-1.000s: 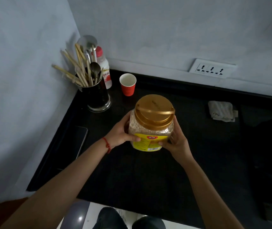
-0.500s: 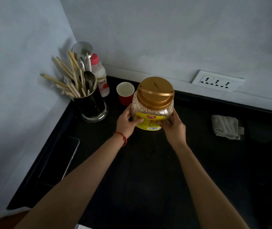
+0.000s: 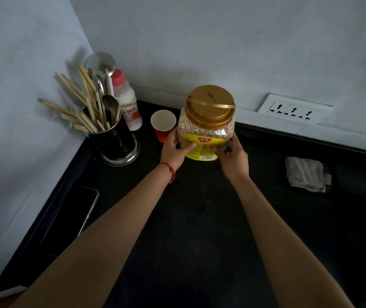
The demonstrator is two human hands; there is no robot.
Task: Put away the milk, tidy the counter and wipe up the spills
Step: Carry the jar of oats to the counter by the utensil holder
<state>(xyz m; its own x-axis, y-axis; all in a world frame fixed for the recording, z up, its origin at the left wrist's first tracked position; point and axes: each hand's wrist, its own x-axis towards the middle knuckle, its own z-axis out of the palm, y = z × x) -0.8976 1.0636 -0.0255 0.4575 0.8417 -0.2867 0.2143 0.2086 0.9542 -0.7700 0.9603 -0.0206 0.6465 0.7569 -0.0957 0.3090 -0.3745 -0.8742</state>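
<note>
Desk, black, carries everything. Oat jar stands near back edge, clasped between left hand and right hand. Milk bottle occupies back-left corner beside utensil holder. Red cup adjoins jar.

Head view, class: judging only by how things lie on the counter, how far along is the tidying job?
Done: nothing plainly finished. In hand: both the left hand and right hand grip the oat jar near the back wall, beside the red cup. Left: the cloth lies unused, so wiping looks undone; the white bottle stands out; spills cannot be made out on the dark counter.
</note>
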